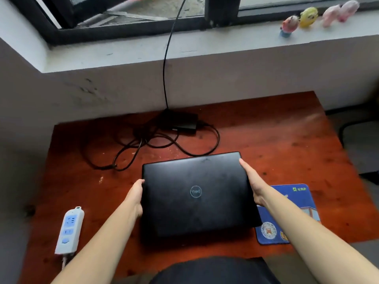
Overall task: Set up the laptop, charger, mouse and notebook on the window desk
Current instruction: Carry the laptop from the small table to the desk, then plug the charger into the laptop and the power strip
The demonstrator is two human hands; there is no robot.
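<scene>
A closed black laptop with a round logo on its lid is in the middle of the reddish-brown desk. My left hand grips its left edge and my right hand grips its right edge. The laptop's near right corner overlaps a blue mouse pad. Behind the laptop lies the black charger brick with its cables looped loosely on the desk. One cable rises from the brick up past the windowsill. No mouse or notebook is in view.
A white power strip lies at the desk's near left. Small toy figures stand on the windowsill at the upper right. The wall runs close behind the desk. A dark chair part shows past the desk's right edge.
</scene>
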